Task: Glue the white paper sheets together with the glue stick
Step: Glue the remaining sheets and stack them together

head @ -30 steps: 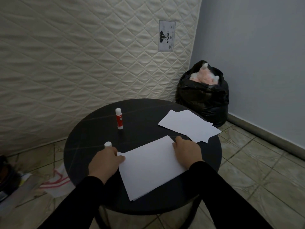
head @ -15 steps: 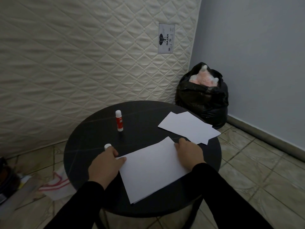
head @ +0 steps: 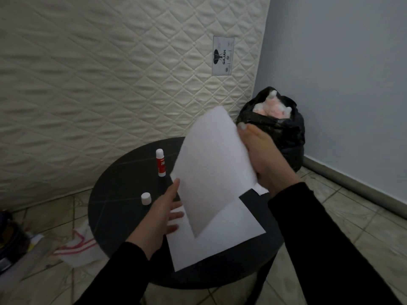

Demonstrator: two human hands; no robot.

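My right hand (head: 263,159) grips a white paper sheet (head: 211,164) by its right edge and holds it tilted above the round black table (head: 114,208). A second white sheet (head: 222,236) lies flat on the table's near side. My left hand (head: 164,213) hovers with straight fingers over that flat sheet's left edge, its fingertips near the raised sheet. The red-and-white glue stick (head: 160,162) stands upright at the table's back. Its white cap (head: 146,198) sits alone to the left of my left hand.
A quilted mattress (head: 110,73) leans against the wall behind the table. A black bag (head: 284,133) with pink stuffing stands in the corner at the right. A white and red cloth (head: 74,247) lies on the tiled floor at the left.
My right hand has lifted a sheet up off the table and tilted it. My left hand has opened and moved right, away from the cap.
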